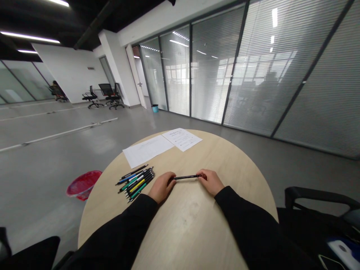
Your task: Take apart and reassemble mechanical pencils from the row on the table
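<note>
A slim black pen [186,177] lies level between my two hands, low over the table or resting on it; I cannot tell which. My left hand [163,186] pinches its left end, and my right hand [210,181] pinches its right end. The fingertips cover both ends of the pen. Just left of my left hand is a pile of several pens [137,182] with black, blue, green, yellow and white barrels, most of them lying slantwise side by side.
Two paper sheets lie at the far side of the round wooden table [225,150]: a mostly blank one [149,149] and a printed one [182,139]. A red bin [84,183] stands on the floor at left. A black chair [317,197] is at right.
</note>
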A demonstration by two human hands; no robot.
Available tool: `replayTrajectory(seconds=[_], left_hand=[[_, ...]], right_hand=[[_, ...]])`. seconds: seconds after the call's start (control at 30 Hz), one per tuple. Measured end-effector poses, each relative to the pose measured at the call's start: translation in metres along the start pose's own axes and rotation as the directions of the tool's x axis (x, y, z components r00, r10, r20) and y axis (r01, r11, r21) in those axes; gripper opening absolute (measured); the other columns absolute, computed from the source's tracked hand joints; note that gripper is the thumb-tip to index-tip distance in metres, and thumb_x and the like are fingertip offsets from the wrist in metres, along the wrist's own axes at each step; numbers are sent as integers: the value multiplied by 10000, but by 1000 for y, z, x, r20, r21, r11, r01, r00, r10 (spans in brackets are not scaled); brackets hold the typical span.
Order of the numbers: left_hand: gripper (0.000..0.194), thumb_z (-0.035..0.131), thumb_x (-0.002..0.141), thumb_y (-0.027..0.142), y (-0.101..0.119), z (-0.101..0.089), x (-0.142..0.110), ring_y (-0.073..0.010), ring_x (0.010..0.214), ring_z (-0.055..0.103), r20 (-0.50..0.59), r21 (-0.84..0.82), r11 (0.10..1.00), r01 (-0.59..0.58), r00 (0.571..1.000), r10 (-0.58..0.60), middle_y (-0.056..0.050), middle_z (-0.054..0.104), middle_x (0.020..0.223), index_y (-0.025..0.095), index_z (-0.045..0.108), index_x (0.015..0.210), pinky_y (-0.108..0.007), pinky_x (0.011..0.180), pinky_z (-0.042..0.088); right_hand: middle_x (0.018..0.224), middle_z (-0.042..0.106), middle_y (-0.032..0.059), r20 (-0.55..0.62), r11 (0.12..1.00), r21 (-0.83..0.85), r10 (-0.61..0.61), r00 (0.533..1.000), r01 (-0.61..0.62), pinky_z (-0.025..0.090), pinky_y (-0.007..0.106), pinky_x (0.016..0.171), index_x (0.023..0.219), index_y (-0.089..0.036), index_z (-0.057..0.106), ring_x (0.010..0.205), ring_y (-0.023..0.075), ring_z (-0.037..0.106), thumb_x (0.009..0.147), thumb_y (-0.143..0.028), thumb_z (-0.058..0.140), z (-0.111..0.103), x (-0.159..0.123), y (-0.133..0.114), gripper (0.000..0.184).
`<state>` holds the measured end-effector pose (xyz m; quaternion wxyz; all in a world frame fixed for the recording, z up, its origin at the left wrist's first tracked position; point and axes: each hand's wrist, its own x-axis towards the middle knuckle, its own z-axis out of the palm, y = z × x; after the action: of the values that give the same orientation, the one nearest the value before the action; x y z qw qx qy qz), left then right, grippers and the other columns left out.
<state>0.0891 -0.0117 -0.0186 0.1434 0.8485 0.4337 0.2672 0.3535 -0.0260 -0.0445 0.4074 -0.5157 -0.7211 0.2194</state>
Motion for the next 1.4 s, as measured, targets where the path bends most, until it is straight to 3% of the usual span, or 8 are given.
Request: replayTrajectory(seconds=[0.53,1.4], left_hand=[[145,574,852,301,0,-5,-1,-167,671,607,-57,-107,989,100,993,-107,-18,689,752,183,656,867,-278,646,460],[106,542,871,239,3,-3,-3,-168,697,585,-63,-64,996,63,996,-67,-30,661,788,186,632,889,-279,665,461]], right_hand=[[713,663,10,-39,997,59,47,998,-45,440,262,632,892,-175,718,643,148,575,803,-217,586,2,-3,4,164],[744,673,19,-123,996,65,68,990,-61,456,278,664,831,-183,678,691,167,603,801,-213,557,6,-1,11,128]])
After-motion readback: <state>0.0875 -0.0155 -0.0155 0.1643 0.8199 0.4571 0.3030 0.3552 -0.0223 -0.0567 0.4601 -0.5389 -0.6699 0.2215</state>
